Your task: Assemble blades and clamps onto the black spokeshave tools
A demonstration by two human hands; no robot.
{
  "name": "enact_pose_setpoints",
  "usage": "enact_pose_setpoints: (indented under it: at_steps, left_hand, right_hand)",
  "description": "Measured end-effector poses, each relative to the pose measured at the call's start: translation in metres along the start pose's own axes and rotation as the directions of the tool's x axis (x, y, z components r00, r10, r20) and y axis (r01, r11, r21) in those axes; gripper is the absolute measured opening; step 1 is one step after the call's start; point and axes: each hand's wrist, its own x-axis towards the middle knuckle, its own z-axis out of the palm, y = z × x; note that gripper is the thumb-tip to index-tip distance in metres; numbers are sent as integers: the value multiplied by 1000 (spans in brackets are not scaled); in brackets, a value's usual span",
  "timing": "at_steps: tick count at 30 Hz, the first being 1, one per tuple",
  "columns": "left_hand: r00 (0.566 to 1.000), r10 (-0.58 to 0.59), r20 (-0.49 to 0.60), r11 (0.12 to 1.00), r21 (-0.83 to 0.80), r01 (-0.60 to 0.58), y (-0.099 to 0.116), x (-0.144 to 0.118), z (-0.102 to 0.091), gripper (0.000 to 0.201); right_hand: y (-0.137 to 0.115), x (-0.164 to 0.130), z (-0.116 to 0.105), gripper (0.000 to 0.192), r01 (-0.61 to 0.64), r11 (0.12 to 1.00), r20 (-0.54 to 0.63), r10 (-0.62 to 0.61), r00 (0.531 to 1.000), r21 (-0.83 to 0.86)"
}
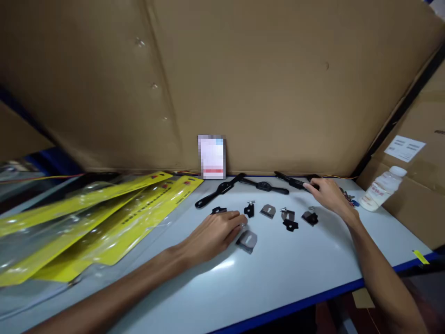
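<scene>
My left hand (pixel 217 231) is closed in a pinch over the middle of the table, with a small shiny thumbscrew (pixel 243 225) showing at its fingertips. Just below those fingers lies a grey slotted blade (pixel 248 241), and a black cap plate (pixel 219 210) is partly hidden behind the hand. At the far right, my right hand (pixel 327 194) grips a black spokeshave body (pixel 295 182) by its near end. Two more spokeshave bodies (pixel 222 188) (pixel 264 186) rest along the back. Between my hands are more blades (pixel 267 211), black plates (pixel 290 225) and thumbscrews (pixel 251 202).
Yellow-edged clear blister packs (pixel 139 221) are piled on the left. A pixelated upright screen (pixel 212 157) leans on the cardboard back wall (pixel 257 83). A white bottle (pixel 382 189) stands tilted in view at right, near small keys (pixel 349 198). The table's blue edge (pixel 292 306) runs along the front.
</scene>
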Motion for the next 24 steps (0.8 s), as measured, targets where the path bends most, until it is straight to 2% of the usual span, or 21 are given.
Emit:
enact_pose_setpoints:
  at_steps: [3, 5, 9, 13, 16, 18, 21, 22, 23, 24]
  left_hand:
    - [997, -14, -75, 1000, 2, 14, -1, -1, -2, 23]
    - [993, -14, -120, 1000, 10, 16, -1, -2, -3, 26]
    - [991, -15, -136, 1000, 10, 17, -2, -2, -3, 24]
    - [986, -84, -144, 996, 3, 86, -5, -1, -1, 15]
    - [963, -122, -239, 991, 17, 130, -8, 1, -6, 22]
    - [943, -52, -329, 994, 72, 80, -4, 0, -12, 36]
    - [906, 206, -370, 968, 213, -133, 15, -4, -23, 50]
    - [882, 279, -379, 948, 253, -192, 23, -6, -25, 51]
    - [857, 345, -383, 925, 293, -242, 32, -8, -27, 51]
    - [834, 391, -389, 906, 322, -274, 41, -9, -28, 51]
  right_hand:
    - [27, 7, 9, 39, -23, 997, 102, 30, 994, -70]
    - [34, 9, 19, 39, -14, 997, 140, 25, 990, -76]
    - [30, 12, 35, 27, 34, 998, 192, -23, 981, -55]
    - [24, 10, 43, 26, 28, 997, 223, -10, 975, -76]
    - [23, 11, 45, 24, -1, 993, 216, 28, 976, -121]
    - [19, 12, 43, 20, -8, 989, 203, 38, 978, -149]
    - [-2, 6, 34, 19, 15, 994, 103, -4, 995, -109]
    - [-15, 0, 29, 20, 51, 999, 6, -51, 999, -13]
    - [-31, -8, 25, 23, 151, 979, -96, -138, 986, 139]
    - [-47, -18, 20, 26, 273, 912, -176, -228, 958, 306]
